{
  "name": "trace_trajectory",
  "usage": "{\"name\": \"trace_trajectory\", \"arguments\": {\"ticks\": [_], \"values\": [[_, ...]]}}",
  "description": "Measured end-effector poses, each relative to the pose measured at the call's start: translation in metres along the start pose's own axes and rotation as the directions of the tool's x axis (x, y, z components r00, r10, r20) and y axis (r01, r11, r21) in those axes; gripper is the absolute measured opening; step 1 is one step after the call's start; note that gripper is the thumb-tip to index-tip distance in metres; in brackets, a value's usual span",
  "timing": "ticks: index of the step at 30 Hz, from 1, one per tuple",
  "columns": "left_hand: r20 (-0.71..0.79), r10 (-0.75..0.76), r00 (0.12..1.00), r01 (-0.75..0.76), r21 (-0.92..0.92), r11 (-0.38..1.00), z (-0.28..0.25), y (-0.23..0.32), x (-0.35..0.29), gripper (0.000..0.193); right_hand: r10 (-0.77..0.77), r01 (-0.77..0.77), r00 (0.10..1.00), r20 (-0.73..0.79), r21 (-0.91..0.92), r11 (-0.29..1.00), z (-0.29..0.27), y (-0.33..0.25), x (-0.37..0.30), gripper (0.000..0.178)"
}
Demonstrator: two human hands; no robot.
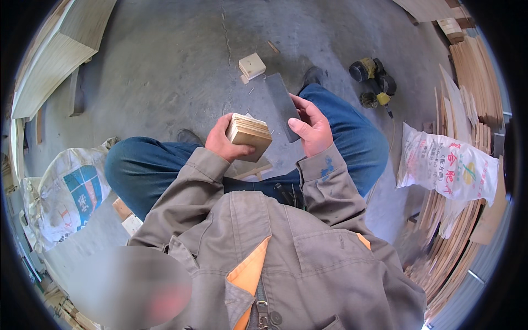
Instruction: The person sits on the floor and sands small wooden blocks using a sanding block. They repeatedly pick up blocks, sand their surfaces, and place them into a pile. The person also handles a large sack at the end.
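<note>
My left hand (226, 144) is closed around a small block of layered wood (250, 132), its thumb along the near edge. Several pale plies show on the block's upper side. To its right, my right hand (314, 125) pinches a dark grey, flat rectangular plate (283, 110) by its right edge, with the thumb on the face toward me. The plate is tilted and stands apart from the block. Beyond both hands, a second small wooden block (252, 66) with dark spots on top lies on the concrete floor.
A black and yellow power tool (375, 82) with a cord lies at the far right. White printed sacks lie at left (71, 192) and right (448, 165). Stacked wood strips (456, 242) line the right side; plywood sheets (60, 66) stand far left. My knees spread on either side.
</note>
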State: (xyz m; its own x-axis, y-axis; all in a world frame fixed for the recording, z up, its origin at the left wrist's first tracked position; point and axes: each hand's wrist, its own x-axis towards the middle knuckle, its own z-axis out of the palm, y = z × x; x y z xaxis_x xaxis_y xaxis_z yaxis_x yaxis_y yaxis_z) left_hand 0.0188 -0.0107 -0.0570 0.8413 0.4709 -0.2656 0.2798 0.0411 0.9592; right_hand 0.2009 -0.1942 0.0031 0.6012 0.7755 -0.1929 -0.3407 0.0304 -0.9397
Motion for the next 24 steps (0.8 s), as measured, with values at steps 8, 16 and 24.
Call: {"name": "trace_trajectory", "arguments": {"ticks": [8,16,24], "values": [[0.055,-0.010,0.998,0.009,0.014,1.000,0.000,0.006,-0.002,0.097,-0.046,0.132,0.982,0.184,-0.488,0.863,0.004,0.011,0.002,0.052],[0.064,-0.013,0.998,0.018,-0.076,0.997,0.001,0.007,-0.002,0.097,-0.005,0.083,0.985,0.172,-0.450,0.889,-0.009,0.014,0.002,0.054],[0.152,-0.013,0.988,0.026,-0.090,0.996,0.005,0.004,-0.005,0.098,-0.010,0.090,0.981,0.191,-0.415,0.906,0.005,0.009,0.005,0.050]]}}
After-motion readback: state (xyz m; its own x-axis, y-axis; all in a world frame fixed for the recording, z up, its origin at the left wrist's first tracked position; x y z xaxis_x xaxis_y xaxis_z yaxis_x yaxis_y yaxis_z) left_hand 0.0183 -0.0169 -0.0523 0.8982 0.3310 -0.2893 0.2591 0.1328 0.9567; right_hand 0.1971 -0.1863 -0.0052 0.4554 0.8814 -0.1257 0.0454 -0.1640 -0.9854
